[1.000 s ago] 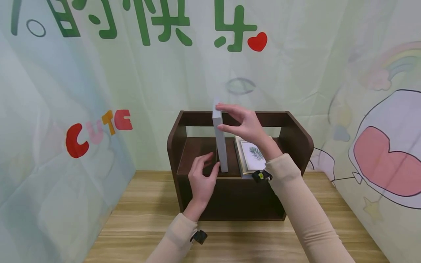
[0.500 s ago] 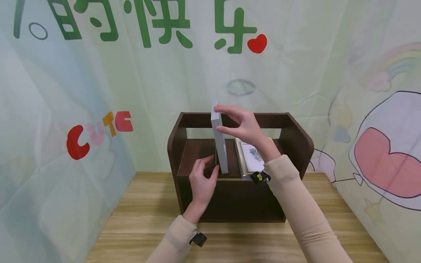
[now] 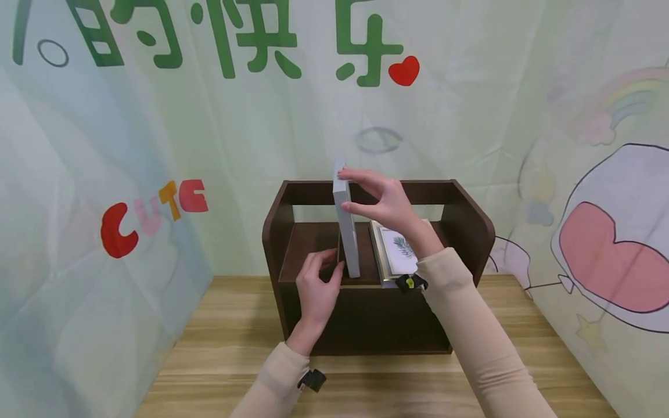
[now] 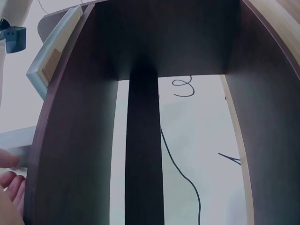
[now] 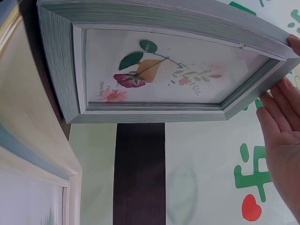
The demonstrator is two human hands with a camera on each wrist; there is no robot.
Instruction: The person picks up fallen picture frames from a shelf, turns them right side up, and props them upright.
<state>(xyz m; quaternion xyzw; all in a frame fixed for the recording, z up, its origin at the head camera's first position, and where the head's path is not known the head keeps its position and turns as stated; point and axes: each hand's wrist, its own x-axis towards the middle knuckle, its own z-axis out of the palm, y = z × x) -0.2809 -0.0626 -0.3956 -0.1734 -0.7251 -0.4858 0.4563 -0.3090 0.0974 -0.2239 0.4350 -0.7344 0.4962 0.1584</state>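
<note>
A grey picture frame (image 3: 346, 232) stands on edge on the upper level of a dark brown shelf (image 3: 313, 235), leaning slightly left. Its pressed-flower picture (image 5: 154, 70) shows in the right wrist view. My right hand (image 3: 389, 200) grips the frame's upper end, fingertips on the top edge and thumb on the near edge. Low on the frame's left side, my left hand (image 3: 319, 290) pinches a thin, light-edged strip, which looks like the frame's back stand. In the left wrist view, only part of my left hand (image 4: 11, 192) shows, and its contact is mostly hidden.
Right of the upright frame, a light-rimmed picture frame with a leaf print (image 3: 399, 249) lies flat on the shelf, partly behind my right arm. The shelf stands on a wood-grain table (image 3: 235, 325), against a printed cloth backdrop (image 3: 251, 133).
The frame's top has tipped a little to the left. The thin strip has moved slightly left, apart from the frame, with my left fingers. My right hand keeps its hold.
</note>
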